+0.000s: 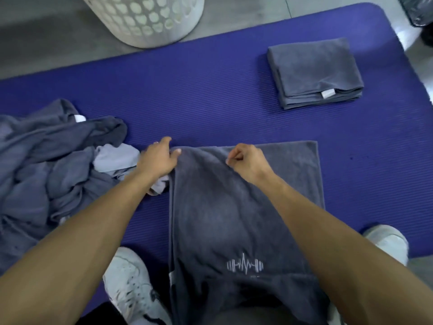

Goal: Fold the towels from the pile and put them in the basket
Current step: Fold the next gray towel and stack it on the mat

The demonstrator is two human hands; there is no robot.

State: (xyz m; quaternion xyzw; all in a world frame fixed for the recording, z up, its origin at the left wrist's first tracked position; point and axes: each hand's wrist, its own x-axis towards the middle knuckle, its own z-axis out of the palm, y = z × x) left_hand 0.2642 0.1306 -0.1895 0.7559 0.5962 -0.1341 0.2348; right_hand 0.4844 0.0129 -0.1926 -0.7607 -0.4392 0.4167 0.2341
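A grey towel (222, 207) is held at its far folded edge by both hands over a purple mat (210, 90). The left hand (159, 158) rests at the towel's far left corner, fingers (164, 143) lying fairly straight and the thumb pressed onto the fabric; whether the edge is actually pinched cannot be told. The right hand (248, 160) is curled tight, a ridge of cloth pinched between thumb and fingers (234, 156). From the fingers the towel runs back toward the person, with a flat layer spread on the mat to the right of the right hand; a white barbell-and-pulse logo (244, 266) is seen on the near part.

A pile (46, 160) of unfolded grey towels is heaped just left of the left hand, touching the wrist. A folded towel (314, 71) is laid well beyond and to the right of the right fingers, a white tag showing at its near edge. A white perforated basket (145, 17) is stood on the grey floor (46, 43) past the mat's far edge, well beyond the left fingers. White shoes (131, 285) are seen near the forearms, one at each side of the towel.
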